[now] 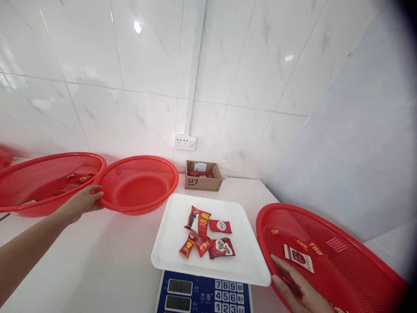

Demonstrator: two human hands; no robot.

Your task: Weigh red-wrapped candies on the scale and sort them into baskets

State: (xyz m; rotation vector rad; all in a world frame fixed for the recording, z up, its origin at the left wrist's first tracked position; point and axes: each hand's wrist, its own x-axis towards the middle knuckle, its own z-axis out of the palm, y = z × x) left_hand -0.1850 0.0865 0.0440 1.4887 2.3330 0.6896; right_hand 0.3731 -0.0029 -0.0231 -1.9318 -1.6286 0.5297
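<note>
My left hand (83, 201) reaches out to the rim of the middle red basket (138, 184), fingers curled on its left edge. My right hand (298, 284) lies flat with fingers spread inside the right red basket (345, 256), close to a white and red packet (299, 257) and a few small red sweets. Between the hands, a white tray (169, 243) sits on a digital scale (203, 295) and holds several red snack packets (205, 234).
A third red basket (39, 178) with a few packets stands at the far left. A small cardboard box (203, 176) sits against the tiled wall under a socket (185, 142). A grey panel rises on the right.
</note>
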